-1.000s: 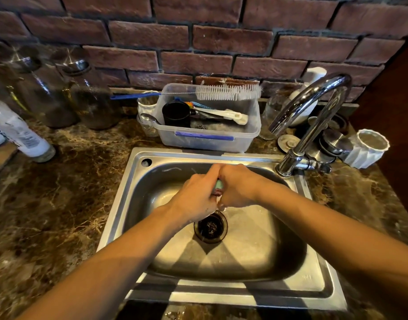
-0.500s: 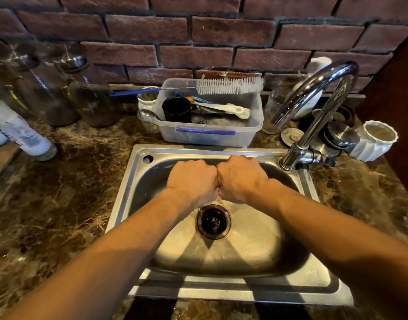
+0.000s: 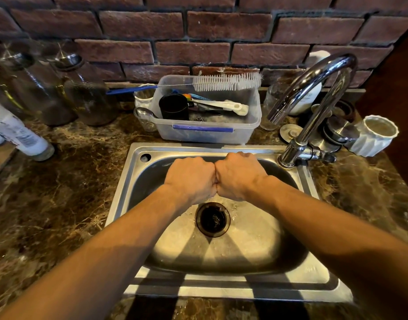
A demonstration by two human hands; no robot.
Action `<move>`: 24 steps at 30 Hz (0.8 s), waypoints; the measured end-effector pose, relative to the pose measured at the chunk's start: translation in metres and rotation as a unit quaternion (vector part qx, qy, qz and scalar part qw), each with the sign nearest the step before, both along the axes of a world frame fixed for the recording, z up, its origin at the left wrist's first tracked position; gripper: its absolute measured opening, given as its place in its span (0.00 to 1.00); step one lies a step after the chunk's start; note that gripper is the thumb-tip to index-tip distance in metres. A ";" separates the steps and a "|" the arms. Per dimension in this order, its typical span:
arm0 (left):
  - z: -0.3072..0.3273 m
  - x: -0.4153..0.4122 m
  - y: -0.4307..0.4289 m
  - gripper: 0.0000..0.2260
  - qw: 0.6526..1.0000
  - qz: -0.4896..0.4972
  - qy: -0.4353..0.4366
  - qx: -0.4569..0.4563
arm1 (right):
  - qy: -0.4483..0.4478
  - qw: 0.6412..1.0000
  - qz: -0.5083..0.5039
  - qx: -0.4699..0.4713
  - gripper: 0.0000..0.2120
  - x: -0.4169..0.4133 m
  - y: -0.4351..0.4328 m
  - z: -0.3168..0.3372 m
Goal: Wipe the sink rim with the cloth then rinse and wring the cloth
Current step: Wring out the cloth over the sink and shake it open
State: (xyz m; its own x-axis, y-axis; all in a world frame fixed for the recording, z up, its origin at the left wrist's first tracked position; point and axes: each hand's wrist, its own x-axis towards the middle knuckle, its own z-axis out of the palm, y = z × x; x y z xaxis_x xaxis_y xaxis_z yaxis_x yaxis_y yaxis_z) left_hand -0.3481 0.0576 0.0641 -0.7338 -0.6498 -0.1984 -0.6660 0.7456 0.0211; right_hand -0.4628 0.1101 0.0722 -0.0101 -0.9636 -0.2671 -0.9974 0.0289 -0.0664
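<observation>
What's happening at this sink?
A person stands at a steel sink, both fists pressed together over the basin just above the drain. The left hand and right hand are clenched as if wringing something, though no cloth shows between them. Droplets lie around the drain; no water runs from the faucet.

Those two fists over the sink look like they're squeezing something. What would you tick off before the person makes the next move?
1. Both hands closed tight: left hand and right hand are fisted, knuckles touching. Ok.
2. Cloth held: hidden inside the fists. Cannot tell.
3. Hands over the sink basin, so drips fall inside: ok.
4. Drain open, no pooled water: ok.
5. Faucet running: no stream visible at the spout. Ok.
6. Cloth wrung dry: droplets show below the fists. Cannot tell.
</observation>
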 end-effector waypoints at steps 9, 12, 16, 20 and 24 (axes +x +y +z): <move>-0.007 0.005 -0.007 0.11 0.998 -0.042 0.023 0.043 | -0.097 0.994 -0.005 0.046 0.09 -0.018 -0.002 -0.007; -0.006 0.020 -0.012 0.13 0.970 -0.053 0.078 0.226 | -0.339 0.923 -0.073 0.167 0.12 -0.041 0.010 -0.007; -0.012 0.042 -0.013 0.15 0.911 0.045 0.132 0.387 | -0.571 0.792 -0.162 0.146 0.11 -0.056 0.029 -0.016; -0.029 0.043 0.007 0.11 0.779 0.261 0.300 0.485 | -0.587 0.750 -0.306 -0.004 0.15 -0.040 0.032 -0.035; -0.037 0.019 0.034 0.15 0.643 0.377 0.409 0.525 | -0.427 0.826 -0.329 -0.163 0.17 -0.012 0.037 -0.056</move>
State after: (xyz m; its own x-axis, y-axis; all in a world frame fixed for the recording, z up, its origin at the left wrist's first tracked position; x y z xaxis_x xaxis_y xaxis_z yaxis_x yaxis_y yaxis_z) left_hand -0.3296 0.0912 0.0271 -0.4259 -0.7052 -0.5668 -0.2747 -0.4961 0.8236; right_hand -0.4744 0.1469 0.0157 -0.5022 -0.8470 -0.1742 -0.3587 0.3874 -0.8493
